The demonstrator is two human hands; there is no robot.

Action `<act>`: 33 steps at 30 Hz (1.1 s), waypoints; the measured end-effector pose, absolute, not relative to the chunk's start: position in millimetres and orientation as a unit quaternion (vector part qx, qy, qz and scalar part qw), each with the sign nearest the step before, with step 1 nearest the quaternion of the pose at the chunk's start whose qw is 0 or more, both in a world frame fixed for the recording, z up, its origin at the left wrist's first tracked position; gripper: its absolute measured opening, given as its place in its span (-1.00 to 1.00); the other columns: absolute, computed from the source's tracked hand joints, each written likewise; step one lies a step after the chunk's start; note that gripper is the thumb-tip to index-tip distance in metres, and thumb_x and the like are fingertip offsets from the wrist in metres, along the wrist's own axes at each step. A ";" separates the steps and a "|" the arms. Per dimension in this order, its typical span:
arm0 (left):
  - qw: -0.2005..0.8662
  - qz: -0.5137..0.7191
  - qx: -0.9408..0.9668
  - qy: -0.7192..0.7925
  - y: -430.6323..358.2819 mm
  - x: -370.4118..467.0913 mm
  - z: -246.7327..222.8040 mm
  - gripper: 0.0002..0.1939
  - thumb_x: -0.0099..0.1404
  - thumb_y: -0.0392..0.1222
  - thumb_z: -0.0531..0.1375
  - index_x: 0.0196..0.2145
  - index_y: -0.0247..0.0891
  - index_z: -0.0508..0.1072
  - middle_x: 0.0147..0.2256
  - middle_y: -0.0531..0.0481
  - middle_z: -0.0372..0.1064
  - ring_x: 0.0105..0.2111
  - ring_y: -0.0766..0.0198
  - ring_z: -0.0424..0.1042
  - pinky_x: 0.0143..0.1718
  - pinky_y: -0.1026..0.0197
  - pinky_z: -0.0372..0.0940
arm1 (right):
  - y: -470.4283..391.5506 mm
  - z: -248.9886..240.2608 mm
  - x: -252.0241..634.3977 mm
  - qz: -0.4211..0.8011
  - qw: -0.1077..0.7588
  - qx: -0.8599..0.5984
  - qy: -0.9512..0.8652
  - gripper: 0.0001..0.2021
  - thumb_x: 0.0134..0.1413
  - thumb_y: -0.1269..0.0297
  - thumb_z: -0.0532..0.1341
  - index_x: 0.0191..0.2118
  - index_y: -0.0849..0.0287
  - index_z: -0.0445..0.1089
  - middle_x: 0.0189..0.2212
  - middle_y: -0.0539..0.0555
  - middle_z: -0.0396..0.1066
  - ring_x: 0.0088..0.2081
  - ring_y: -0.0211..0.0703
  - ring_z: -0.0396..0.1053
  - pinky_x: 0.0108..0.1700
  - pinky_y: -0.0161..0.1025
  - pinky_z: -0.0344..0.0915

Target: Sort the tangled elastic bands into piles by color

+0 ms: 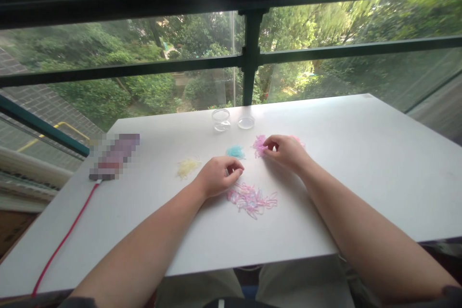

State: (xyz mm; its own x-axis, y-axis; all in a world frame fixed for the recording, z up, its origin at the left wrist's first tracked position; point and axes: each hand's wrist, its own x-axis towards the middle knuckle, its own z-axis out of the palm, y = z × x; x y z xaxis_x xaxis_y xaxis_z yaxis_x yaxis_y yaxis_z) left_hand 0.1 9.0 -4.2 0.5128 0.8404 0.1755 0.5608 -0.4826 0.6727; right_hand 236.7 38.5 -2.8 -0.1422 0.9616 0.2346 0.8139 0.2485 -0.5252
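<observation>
Small, thin rubber bands lie in loose piles sorted by colour on the white table. My right hand is pinched closed, its fingertips at the edge of the purple-pink pile; any band between them is too small to make out. Partly behind that hand is a pink pile. My left hand rests with fingers curled just above a mixed pile of pink, purple and bluish bands; what its fingers hold, if anything, cannot be made out. A blue pile sits beyond it, and a pale yellow pile to its left.
A clear round container and a clear lid-like disc stand near the table's far edge. At left lies a blurred-out phone-like object with a red cable. Behind the white table runs a dark green window frame.
</observation>
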 end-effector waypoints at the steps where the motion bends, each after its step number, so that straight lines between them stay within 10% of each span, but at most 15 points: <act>1: 0.273 0.248 0.825 0.429 9.4 -0.5 -3.7 -0.84 0.19 -0.22 0.14 -0.36 -0.27 0.51 -0.46 0.04 0.46 -0.54 0.41 0.31 -0.48 0.35 0.19 | 38.2 -2.7 236.8 0.136 0.273 -0.597 -0.742 -0.87 -0.11 0.33 0.21 -0.37 0.19 0.46 -0.49 0.00 0.44 -0.50 -0.28 0.26 -0.43 -0.34 0.14; 16: 0.303 0.163 0.835 0.430 13.3 -5.7 -0.5 -0.79 0.17 -0.20 0.11 -0.29 -0.24 0.52 -0.44 0.03 0.50 -0.46 0.33 0.40 -0.40 0.32 0.26 | 31.7 6.0 239.4 0.243 0.382 -0.516 -0.727 -0.83 0.02 0.36 0.14 -0.28 0.25 0.45 -0.42 0.10 0.51 -0.39 -0.19 0.42 -0.33 -0.29 0.28; 24: 0.322 0.147 0.831 0.429 12.4 -3.2 2.0 -0.79 0.18 -0.20 0.10 -0.30 -0.23 0.51 -0.50 0.08 0.51 -0.51 0.36 0.40 -0.41 0.32 0.24 | 14.2 21.9 233.6 0.504 -0.005 -0.408 -0.762 -0.73 -0.04 0.27 0.22 -0.16 0.16 0.48 -0.60 -0.04 0.41 -0.63 -0.34 0.27 -0.57 -0.39 0.16; 33: 0.316 0.147 0.834 0.429 11.7 -1.2 3.4 -0.80 0.19 -0.19 0.10 -0.31 -0.25 0.51 -0.54 0.08 0.49 -0.54 0.38 0.37 -0.44 0.33 0.20 | 8.3 24.1 223.9 0.381 -0.011 -0.402 -0.832 -0.75 -0.14 0.41 0.19 -0.27 0.12 0.52 -0.63 -0.08 0.32 -0.60 -0.36 0.18 -0.53 -0.38 0.08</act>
